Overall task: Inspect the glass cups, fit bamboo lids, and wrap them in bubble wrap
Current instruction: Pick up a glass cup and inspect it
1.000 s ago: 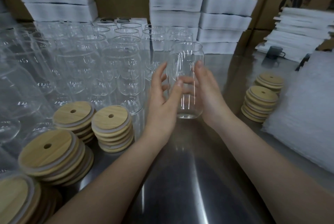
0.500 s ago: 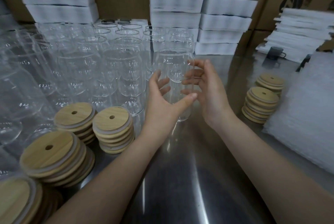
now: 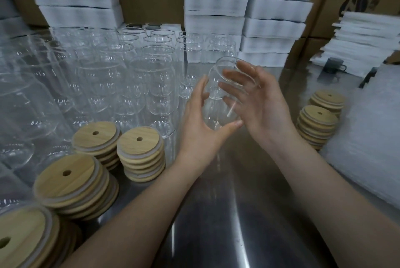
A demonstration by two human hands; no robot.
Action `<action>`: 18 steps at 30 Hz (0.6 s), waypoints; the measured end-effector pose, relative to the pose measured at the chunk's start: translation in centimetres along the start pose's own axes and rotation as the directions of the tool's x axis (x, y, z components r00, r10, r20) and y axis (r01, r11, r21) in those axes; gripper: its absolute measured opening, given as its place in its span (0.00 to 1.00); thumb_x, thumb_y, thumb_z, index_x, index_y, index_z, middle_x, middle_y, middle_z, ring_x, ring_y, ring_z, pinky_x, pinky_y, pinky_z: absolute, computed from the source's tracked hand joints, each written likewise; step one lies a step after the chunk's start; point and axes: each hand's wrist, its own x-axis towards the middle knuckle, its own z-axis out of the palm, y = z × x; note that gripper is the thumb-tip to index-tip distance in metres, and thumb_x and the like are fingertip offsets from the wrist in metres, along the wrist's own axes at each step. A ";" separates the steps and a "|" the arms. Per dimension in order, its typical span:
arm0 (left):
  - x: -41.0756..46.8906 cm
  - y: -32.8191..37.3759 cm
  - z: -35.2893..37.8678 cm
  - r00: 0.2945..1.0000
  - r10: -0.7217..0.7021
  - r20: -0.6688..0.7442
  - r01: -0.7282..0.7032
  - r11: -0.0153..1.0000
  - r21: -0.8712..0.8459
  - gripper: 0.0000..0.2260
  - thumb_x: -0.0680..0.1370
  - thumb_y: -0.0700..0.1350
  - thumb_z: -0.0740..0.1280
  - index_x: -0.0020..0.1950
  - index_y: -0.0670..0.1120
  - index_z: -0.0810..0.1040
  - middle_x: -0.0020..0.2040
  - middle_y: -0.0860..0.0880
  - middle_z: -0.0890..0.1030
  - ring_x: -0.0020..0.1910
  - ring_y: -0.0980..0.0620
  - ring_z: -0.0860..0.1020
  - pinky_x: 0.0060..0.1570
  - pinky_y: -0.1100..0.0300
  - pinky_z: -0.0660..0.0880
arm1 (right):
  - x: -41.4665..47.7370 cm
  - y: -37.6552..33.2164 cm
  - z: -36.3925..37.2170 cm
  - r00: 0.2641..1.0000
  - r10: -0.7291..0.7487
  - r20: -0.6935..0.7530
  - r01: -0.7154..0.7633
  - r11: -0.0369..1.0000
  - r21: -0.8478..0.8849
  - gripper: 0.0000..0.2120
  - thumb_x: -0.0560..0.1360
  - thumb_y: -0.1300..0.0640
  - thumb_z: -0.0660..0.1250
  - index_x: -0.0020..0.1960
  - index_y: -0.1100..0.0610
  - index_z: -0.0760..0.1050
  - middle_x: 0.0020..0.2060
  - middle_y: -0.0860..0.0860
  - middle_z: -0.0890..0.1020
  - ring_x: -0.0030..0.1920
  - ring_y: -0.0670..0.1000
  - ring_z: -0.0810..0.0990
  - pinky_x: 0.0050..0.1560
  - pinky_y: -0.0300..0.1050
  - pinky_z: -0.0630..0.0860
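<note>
Lids (image 3: 138, 144) of bamboo sit stacked at far left, beside rows of empty glasses (image 3: 151, 77). Right of them the left hand (image 3: 201, 131) cradles the glass cup (image 3: 216, 114) above the tabletop (image 3: 216, 213), fingers (image 3: 201, 88) curled behind it, thumb under its base; the right hand (image 3: 264, 105) lays spread, nearly straight fingers against its upper wall. So light a hold could let smooth glass slip onto steel or neighbouring cups. Its long axis tilts, mouth up and rightward.

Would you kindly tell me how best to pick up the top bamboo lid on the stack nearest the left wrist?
Pinch the top bamboo lid by its rim, on opposite edges, coming from above: it lies flat on its stack, so likely only the edge offers hold. Approach from the right, over bare table; glass cups crowd behind.
</note>
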 end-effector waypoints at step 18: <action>0.2 -0.4 -0.4 0.987 0.163 0.007 -0.145 0.859 0.490 0.43 0.65 0.42 0.78 0.76 0.57 0.62 0.72 0.50 0.67 0.71 0.49 0.64 0.70 0.46 0.62 | -0.1 -0.7 -0.4 0.995 0.044 -0.091 -0.058 0.986 -0.153 0.17 0.67 0.48 0.70 0.50 0.53 0.70 0.44 0.48 0.83 0.45 0.47 0.81 0.47 0.42 0.73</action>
